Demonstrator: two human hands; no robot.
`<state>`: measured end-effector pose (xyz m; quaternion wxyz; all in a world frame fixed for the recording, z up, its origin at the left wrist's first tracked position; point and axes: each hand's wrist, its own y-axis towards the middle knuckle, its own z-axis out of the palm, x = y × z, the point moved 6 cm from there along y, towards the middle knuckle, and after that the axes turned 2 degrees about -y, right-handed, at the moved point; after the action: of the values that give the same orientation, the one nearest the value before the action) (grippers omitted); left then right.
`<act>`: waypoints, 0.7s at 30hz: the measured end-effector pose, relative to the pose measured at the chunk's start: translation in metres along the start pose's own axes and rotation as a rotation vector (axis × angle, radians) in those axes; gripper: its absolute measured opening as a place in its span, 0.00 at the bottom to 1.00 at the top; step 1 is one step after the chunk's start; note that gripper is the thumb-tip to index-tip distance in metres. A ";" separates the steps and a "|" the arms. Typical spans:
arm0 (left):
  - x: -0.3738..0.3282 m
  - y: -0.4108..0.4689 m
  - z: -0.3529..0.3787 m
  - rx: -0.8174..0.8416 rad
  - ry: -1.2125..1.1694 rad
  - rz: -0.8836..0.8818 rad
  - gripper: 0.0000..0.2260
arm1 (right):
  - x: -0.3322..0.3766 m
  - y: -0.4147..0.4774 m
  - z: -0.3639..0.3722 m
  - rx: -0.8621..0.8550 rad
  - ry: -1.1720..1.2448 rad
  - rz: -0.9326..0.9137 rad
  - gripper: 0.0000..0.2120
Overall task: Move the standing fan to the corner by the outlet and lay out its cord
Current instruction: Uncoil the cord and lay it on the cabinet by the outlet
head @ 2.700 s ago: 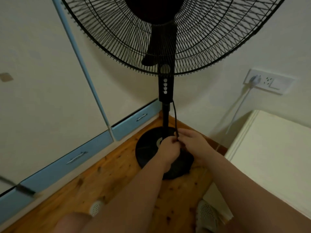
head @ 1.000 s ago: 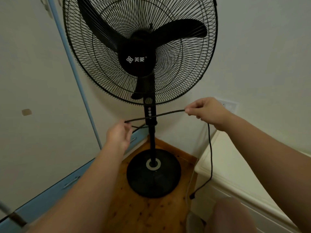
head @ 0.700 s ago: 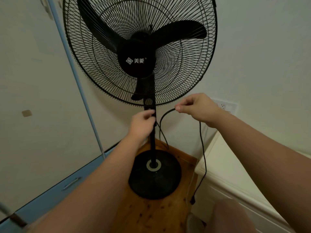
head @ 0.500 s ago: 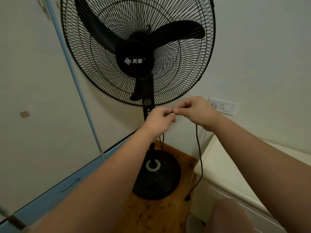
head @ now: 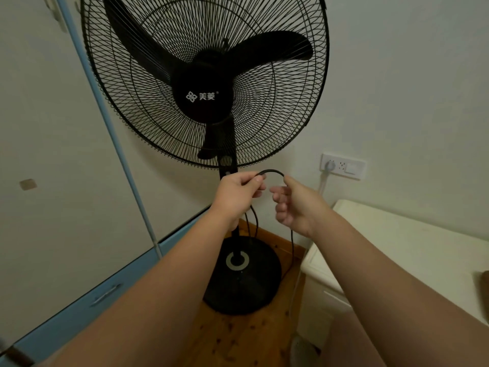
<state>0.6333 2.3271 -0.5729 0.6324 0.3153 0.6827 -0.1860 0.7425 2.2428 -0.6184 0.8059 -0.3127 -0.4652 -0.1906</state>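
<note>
So 1 black fan stood in the corner near 1 outlet. 2 hands: left hand and right hand each pinched its 1 cord, arched between them.

My left hand and right hand each pinch the cord, arched between them. Fan stands upright in corner; outlet nearby on wall.
</note>
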 end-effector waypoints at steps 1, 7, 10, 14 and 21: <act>0.001 -0.002 0.000 0.010 0.005 0.000 0.07 | -0.002 0.002 0.004 0.013 0.086 0.004 0.16; 0.017 -0.012 -0.006 0.064 0.044 -0.074 0.07 | 0.017 0.011 0.006 -0.083 0.357 -0.078 0.13; 0.028 -0.015 -0.010 0.052 0.029 -0.125 0.07 | 0.034 0.012 0.006 -0.072 0.369 -0.115 0.15; 0.043 -0.015 -0.023 0.003 -0.002 -0.207 0.06 | 0.052 0.013 -0.005 -0.076 0.354 -0.159 0.16; 0.071 -0.010 -0.050 -0.146 -0.038 -0.309 0.08 | 0.061 0.015 -0.037 -0.152 0.362 -0.193 0.11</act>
<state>0.5891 2.3662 -0.6373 0.6301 0.1561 0.7228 -0.2369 0.8053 2.2277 -0.5842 0.8285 -0.2872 -0.3250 -0.3542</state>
